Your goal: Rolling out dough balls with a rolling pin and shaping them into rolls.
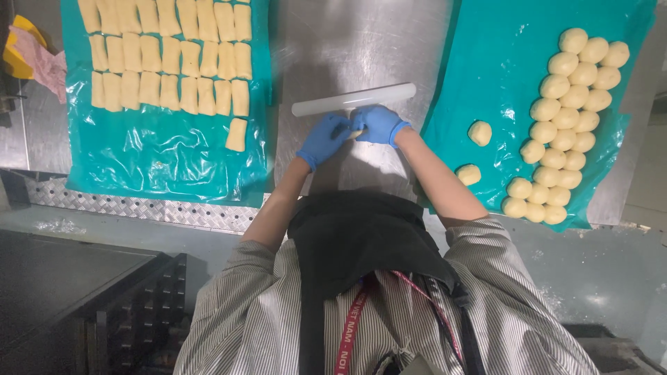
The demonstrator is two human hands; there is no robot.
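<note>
A brushed stainless-steel worktable carries two crinkled teal plastic sheets, one on each side, leaving bare metal in the middle as a working patch. The left-hand teal sheet holds rows of pale, rolled oblong dough pieces, packed edge to edge, with one oblong set apart at the lower right. The right-hand teal sheet holds a cluster of pale round dough balls, two lying loose nearer the centre (probably within easy reach). A white cylindrical rolling pin lies just beyond the hands. The left hand and right hand, in blue gloves, are drawn together, pinching a small pale piece of dough on the bare steel between the sheets.
</note>
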